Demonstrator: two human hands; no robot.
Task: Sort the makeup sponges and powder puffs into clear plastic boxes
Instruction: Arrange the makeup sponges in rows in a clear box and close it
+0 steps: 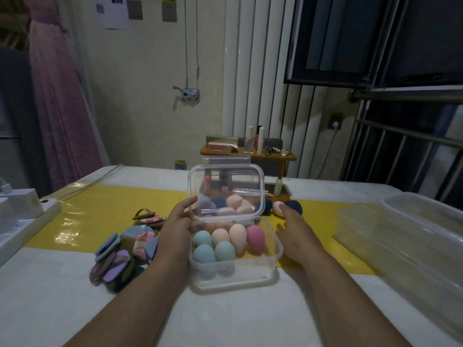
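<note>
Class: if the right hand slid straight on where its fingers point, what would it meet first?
Probably the peach sponge just ahead of the right hand, beside a dark blue sponge; depth unclear.

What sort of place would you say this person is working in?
Probably a room in a home, perhaps a bedroom: a pink garment hangs at the left, a small wooden shelf holds cosmetic bottles, and a dark window stands at the right.

Small wooden shelf point(246, 154) with cosmetic bottles, pink hanging cloth point(57, 96), white power strip point(48, 208), wall crank point(190, 94)
</note>
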